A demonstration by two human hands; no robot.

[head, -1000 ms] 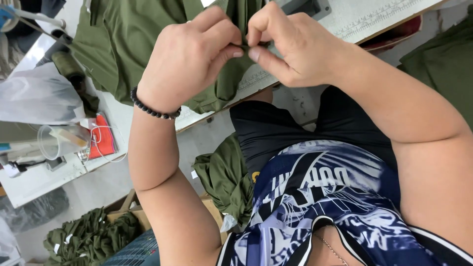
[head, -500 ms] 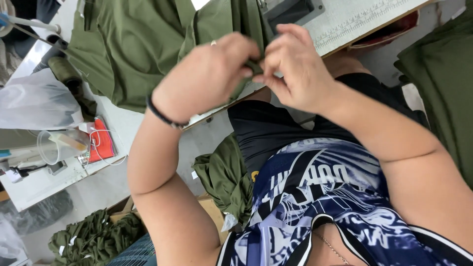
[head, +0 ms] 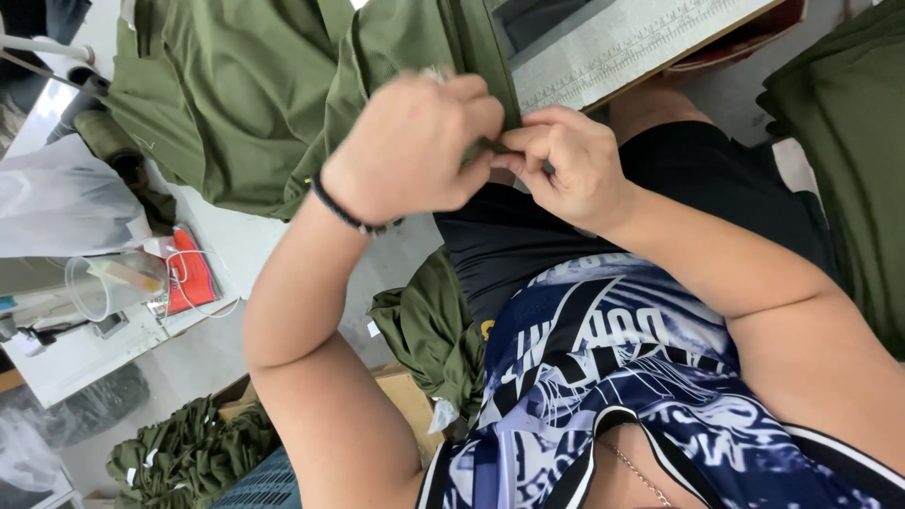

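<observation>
Both hands shifted lower in view | left hand, right hand pinching olive fabric edge together

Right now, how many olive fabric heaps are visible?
4: one heap on the table, one hanging below its edge, one on the floor, one stacked far right. More may be hidden.

Clear plastic cup, red packet, white plastic bag.

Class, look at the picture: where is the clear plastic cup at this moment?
In the head view the clear plastic cup lies on its side at the far left edge, on the white table, just left of a red packet and below a white plastic bag.
</observation>
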